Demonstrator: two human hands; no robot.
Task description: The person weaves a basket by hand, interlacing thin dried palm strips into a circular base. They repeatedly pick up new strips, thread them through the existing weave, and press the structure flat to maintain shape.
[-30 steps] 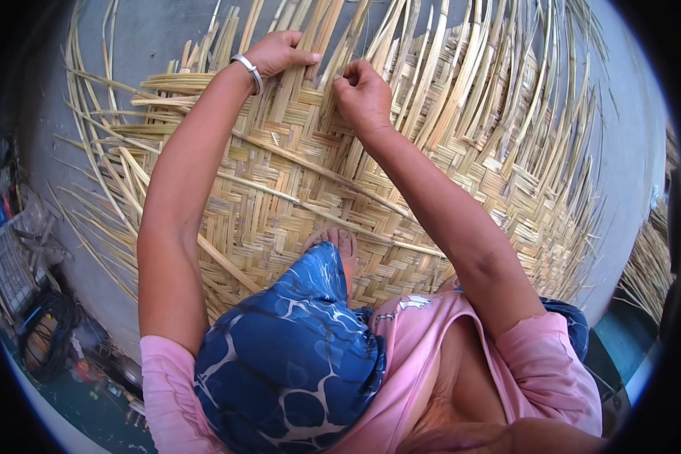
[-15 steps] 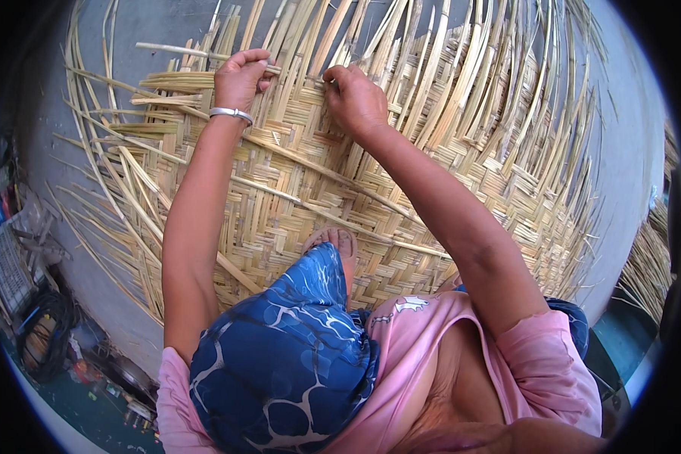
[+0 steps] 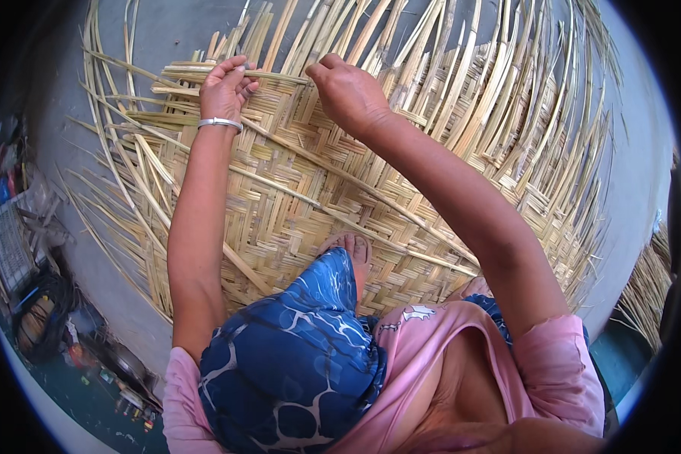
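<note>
A half-woven mat point(image 3: 295, 174) of pale, flat reed strips lies beneath both hands. Across its far part runs a thin, pale green strip point(image 3: 278, 76), stretched between my two hands. My left hand point(image 3: 223, 92), with a silver bracelet on its wrist, has its fingers curled round the strip's left part. At the right, my right hand point(image 3: 349, 92) pinches the strip with thumb and forefinger; its fingertips are partly hidden behind the hand. Unwoven strip ends point(image 3: 367, 34) stand out beyond the hands toward the far edge.
Two long strips point(image 3: 333, 168) lie slantwise over the weave. My foot point(image 3: 352, 250) rests on the mat. Loose strip ends point(image 3: 102, 121) fan out at the left over the grey floor point(image 3: 45, 144). Cables point(image 3: 41, 318) and clutter lie at the lower left; a reed bundle point(image 3: 643, 295) is at the right.
My left hand has moved left along the strip, away from my right hand. My right hand has shifted slightly left and now pinches the strip. The view has shifted a little.
</note>
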